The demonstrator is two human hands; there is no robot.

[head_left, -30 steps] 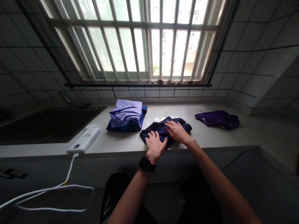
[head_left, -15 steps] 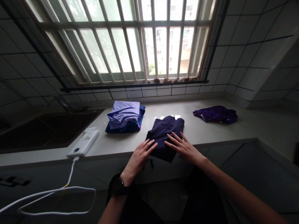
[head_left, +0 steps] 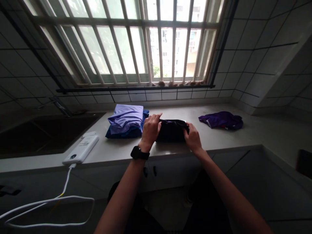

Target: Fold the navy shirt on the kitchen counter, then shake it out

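The dark navy garment point(head_left: 172, 130) was folded into a compact, roughly rectangular bundle, longer side-to-side than front-to-back, w/ its top edge rolled over into a thick lip. It sat flat on the pale countertop point(head_left: 234, 138) near the front edge, just right of the stack of folded clothes point(head_left: 126, 125) and well apart from the crumpled purple garment point(head_left: 221, 120) further right. The left hand point(head_left: 150, 128) gripped its left end and the right hand point(head_left: 192, 137) its right end, fingers curled over the fabric on both sides.
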